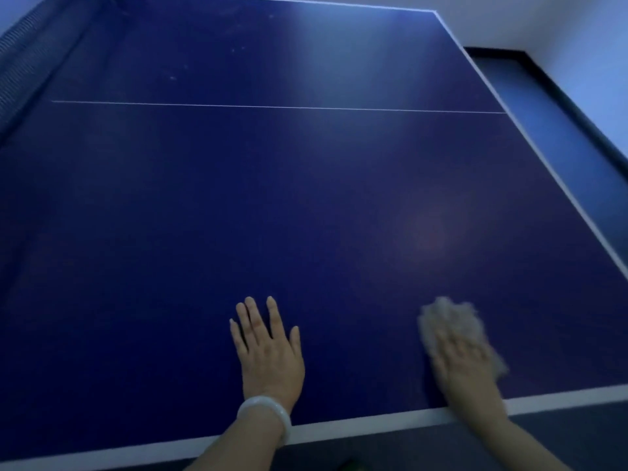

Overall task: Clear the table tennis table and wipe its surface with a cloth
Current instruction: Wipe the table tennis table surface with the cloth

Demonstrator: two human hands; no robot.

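**Cloth under the right hand at the table's near edge**

The right hand [465,362], blurred, fingers straight, presses a pale cloth [448,321] onto the blue table tennis table [272,198]. The left hand [268,351] lies flat, fingers spread, beside it. A white bangle [265,411] circles the left wrist.

White bangle [268,414] on wrist; dark baseboard [574,107], prob. floor beyond.

The left hand [268,351] lies flat on the table [238,205], near its front edge. To its right, the right hand [465,365] lies on a cloth [448,321], also on the table. The net [30,69] stands far ahead, left of both hands.
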